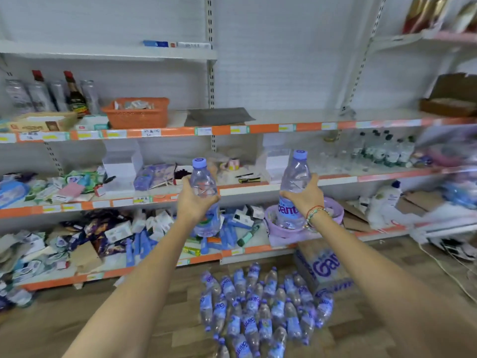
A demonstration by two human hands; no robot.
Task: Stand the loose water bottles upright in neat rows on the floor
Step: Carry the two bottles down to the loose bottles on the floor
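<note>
Both arms extended forward at shelf height, one bottle per hand. Left hand (192, 200): grip closed around the middle of a clear plastic water bottle with a lilac cap and blue label (205, 200), held upright, cap up. Right hand (305, 196): grip closed around a second clear lilac-capped water bottle (294, 192), also upright, label partly readable below the fingers. Beaded bracelets (316, 213) on the right wrist.

Below, on the wood-patterned floor (77, 319): a loose cluster of the same blue-labelled bottles (260, 308), packed close together, caps mostly pointing toward the camera; upright or tilted cannot be told from this angle. Just beside the cluster, toward the shelves, a printed cardboard carton with blue lettering (322, 270).

Behind: white shelving with orange price strips (160, 131), cluttered with packets. An orange plastic basket (136, 112) sits on an upper shelf; a lilac plastic bowl (333, 210) behind the right hand.
</note>
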